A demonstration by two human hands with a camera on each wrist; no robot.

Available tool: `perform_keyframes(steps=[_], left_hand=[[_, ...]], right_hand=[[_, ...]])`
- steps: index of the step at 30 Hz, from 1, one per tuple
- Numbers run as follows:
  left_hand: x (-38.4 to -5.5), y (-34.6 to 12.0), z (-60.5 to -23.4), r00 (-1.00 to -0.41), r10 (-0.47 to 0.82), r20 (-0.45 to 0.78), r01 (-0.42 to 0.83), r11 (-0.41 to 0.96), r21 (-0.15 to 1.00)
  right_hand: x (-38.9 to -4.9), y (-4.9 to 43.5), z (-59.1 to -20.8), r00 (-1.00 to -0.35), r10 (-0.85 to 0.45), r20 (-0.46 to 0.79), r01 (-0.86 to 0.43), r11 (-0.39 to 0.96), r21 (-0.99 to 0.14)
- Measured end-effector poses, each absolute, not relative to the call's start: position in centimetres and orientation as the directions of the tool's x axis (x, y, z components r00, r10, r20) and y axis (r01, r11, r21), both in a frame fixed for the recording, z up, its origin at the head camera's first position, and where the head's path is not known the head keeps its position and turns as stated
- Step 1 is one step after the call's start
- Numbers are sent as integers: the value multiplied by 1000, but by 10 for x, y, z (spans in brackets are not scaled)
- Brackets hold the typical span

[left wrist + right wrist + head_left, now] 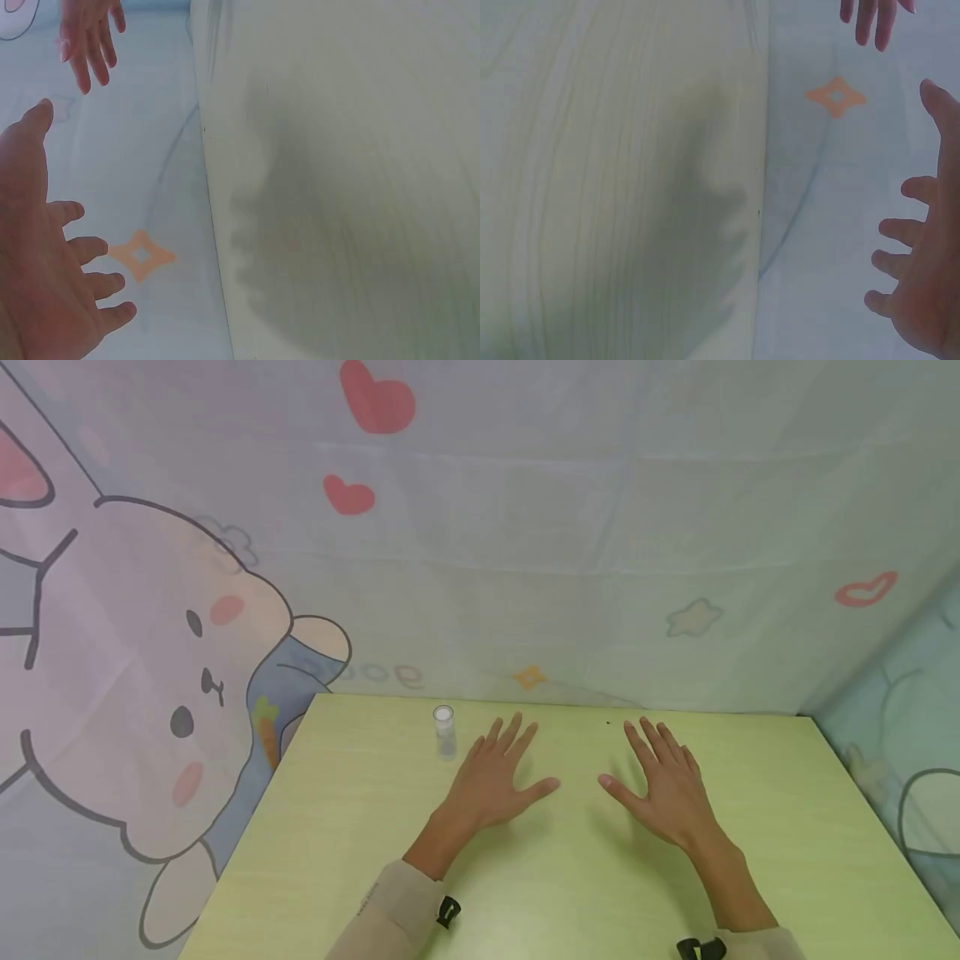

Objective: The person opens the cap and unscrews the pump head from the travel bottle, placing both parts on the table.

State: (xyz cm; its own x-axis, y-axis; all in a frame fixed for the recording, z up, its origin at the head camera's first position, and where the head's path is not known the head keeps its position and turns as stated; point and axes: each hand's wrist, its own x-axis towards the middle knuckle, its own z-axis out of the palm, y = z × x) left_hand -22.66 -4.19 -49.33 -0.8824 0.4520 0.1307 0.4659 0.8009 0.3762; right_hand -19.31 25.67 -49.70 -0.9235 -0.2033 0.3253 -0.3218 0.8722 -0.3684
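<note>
In the head view my left hand is held above the table with its fingers spread and nothing in it. A small clear vial with a white top stands upright on the table, just left of that hand's fingers. My right hand hovers farther right, palm down, thumb pointing toward the left hand, also holding nothing. Both wrist views show the hands' shadows on the tabletop. From the left wrist, the left hand appears with the right hand beyond it. The right hand fills the right wrist view's edge.
The pale yellow-green table ends at a printed cloth backdrop along its far edge. A tiny dark speck lies near that edge. Cloth also hangs on the right side. Each sleeve has a black strap at the cuff.
</note>
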Motion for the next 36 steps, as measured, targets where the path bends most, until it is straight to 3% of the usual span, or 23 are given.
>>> perform_keyframes(steps=[20, 36], left_hand=[[-224, -42, -485, -892, 427, 148, 439, 741, 508], [-217, -44, -488, -911, 381, 158, 404, 743, 533]], right_hand=[[-193, 251, -502, -910, -189, 370, -356, 815, -458], [-193, 240, -510, -911, -162, 380, -353, 783, -512]])
